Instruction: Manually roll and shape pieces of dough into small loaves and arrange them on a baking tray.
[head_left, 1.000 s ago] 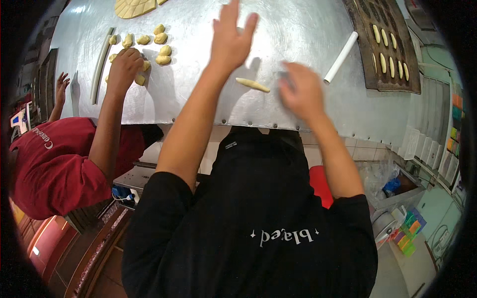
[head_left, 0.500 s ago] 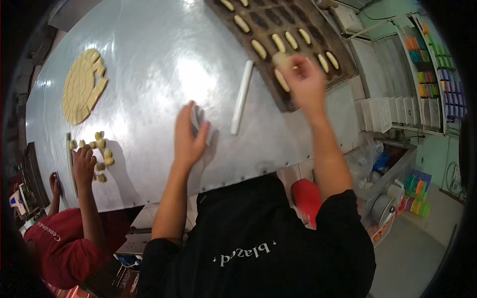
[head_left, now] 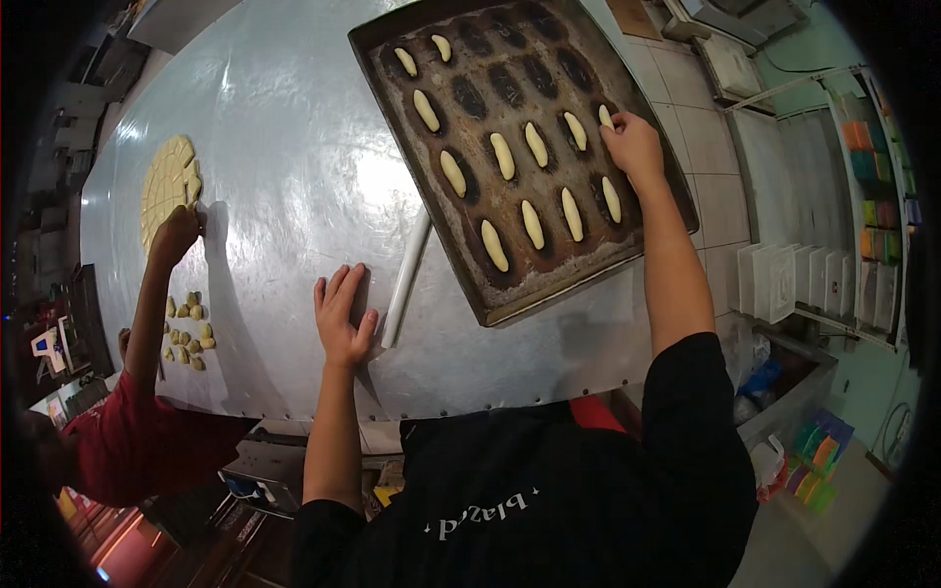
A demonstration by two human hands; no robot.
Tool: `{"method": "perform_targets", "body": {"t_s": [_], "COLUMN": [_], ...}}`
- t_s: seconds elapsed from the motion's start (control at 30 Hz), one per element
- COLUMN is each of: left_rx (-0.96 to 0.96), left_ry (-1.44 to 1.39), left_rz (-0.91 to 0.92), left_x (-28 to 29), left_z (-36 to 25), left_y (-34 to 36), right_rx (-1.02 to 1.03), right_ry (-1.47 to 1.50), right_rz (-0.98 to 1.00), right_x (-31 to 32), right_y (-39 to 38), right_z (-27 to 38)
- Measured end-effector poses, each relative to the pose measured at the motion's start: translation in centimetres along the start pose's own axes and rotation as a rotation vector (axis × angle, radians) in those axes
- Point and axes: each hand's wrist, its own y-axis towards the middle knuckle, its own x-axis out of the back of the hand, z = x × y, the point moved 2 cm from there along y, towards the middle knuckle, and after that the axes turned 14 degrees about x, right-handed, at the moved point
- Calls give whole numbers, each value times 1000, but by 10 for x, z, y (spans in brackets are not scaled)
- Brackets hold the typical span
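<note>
My right hand (head_left: pixel 632 149) is over the right side of a dark metal baking tray (head_left: pixel 559 271), its fingers pinched on the lower end of a small dough roll (head_left: pixel 606 117). Part of that roll is hidden by the fingertips. Several similar pale, finger-shaped dough rolls (head_left: pixel 502 157) lie spaced apart in rows on the tray. My left hand (head_left: pixel 343 318) rests low over the metal tabletop (head_left: pixel 284 118), empty, with fingers apart. Just right of it lies a white rod like a rolling pin (head_left: pixel 407 284), its far end close against the tray's left edge.
At left, a co-worker's hand (head_left: pixel 176 235) touches a flat round of dough (head_left: pixel 169 181) cut into pieces. Several small dough lumps (head_left: pixel 191 333) lie nearer on the table. Shelving with coloured packs (head_left: pixel 872 186) and white plastic bins (head_left: pixel 769 282) stands beyond the table's right side.
My right hand has moved from above the tray's near part to its right side, at a dough roll. The co-worker's hand went from the lumps to the cut round. The view has shifted.
</note>
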Motion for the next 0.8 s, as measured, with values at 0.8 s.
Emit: {"method": "perform_targets", "body": {"t_s": [0.8], "left_rx": [671], "left_ry": [193], "left_rz": [-1035], "left_x": [142], "left_z": [196], "left_y": [-43], "right_rx": [561], "right_ry": [-197], "right_rz": [433], "right_x": [-139], "right_y": [-284], "right_z": [226]}}
